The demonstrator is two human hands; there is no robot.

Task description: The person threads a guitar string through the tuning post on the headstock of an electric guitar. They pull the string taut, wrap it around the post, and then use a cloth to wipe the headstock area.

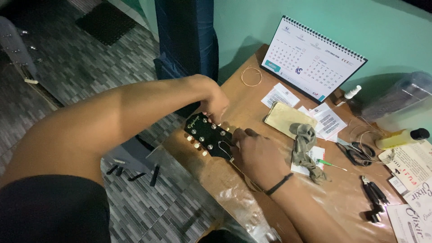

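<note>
Gripping a black guitar headstock (208, 135) — both hands, left (215, 102), right (260, 155).

A desk calendar (313, 59) stands at the back of the wooden table (243, 108). Before it lie a coiled string (251, 76), paper slips (280, 95), a grey cloth (306, 146) and scissors (357, 153). A yellow bottle (401, 138) lies at right, near what seem to be black pliers (374, 194).
</note>
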